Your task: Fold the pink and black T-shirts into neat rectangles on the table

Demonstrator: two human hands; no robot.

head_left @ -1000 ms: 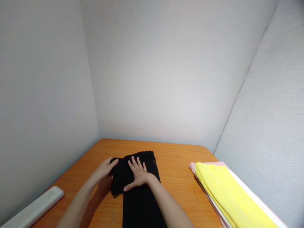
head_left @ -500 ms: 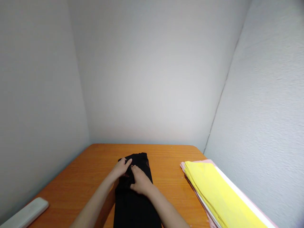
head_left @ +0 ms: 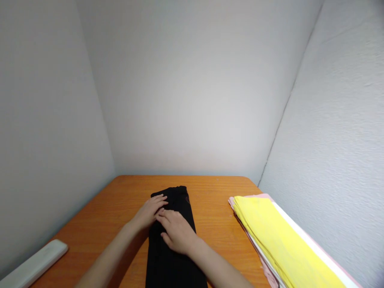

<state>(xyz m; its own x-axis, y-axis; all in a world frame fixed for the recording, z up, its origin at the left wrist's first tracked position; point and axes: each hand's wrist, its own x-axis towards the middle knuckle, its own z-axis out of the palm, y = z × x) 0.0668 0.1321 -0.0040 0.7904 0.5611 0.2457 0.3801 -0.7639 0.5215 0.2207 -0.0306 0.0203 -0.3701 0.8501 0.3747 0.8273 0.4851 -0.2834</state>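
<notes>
A black garment [head_left: 175,200] lies folded into a long narrow strip down the middle of the orange wooden table [head_left: 216,208]. My left hand [head_left: 149,211] rests flat on its left side near the far end, fingers stretched out. My right hand [head_left: 176,232] lies flat on the cloth just behind it, fingers extended toward the left hand. Both hands press on the fabric and hold nothing.
A stack of folded cloths, yellow [head_left: 279,236] on top with white and pink beneath, lies along the right wall. A long white bar-shaped object [head_left: 36,262] sits at the table's near left. Grey walls close in the table on three sides.
The side flap of the black garment has been folded in, making a narrow strip. Both hands went from pinching the cloth to lying flat on it.
</notes>
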